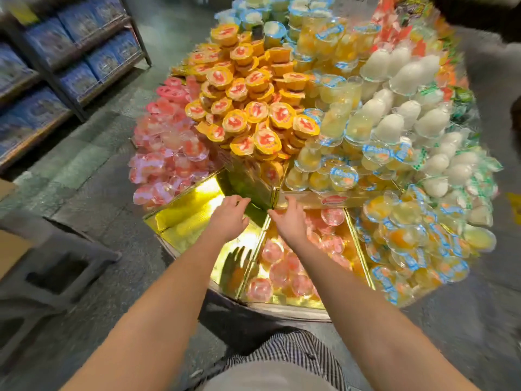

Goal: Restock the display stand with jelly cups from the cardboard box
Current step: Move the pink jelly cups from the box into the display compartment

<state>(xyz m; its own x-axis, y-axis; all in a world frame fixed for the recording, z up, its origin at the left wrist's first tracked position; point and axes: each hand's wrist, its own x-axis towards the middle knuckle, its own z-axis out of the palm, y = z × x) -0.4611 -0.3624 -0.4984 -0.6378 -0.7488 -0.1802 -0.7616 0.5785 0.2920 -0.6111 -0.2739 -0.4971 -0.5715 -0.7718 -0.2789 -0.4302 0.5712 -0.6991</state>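
The round display stand point(174, 221) has gold-lined sections piled with jelly cups. Both my hands reach to its near tier. My left hand point(229, 217) hovers over a bare gold section point(194, 210), fingers relaxed and holding nothing. My right hand point(290, 220) reaches over the section of pink jelly cups point(282, 269), fingers stretched toward the gold divider point(255, 190), empty too. Orange-lidded cups point(248, 108) fill the tier above. A cardboard box point(11, 249) shows partly at the left edge.
Pink cups point(166, 153) heap at the left of the stand, yellow blue-lidded cups point(408, 244) and white cups point(394, 108) at the right. Grey plastic crates point(53, 275) stand on the floor at left. Shelves of blue packs point(56, 66) line the far left.
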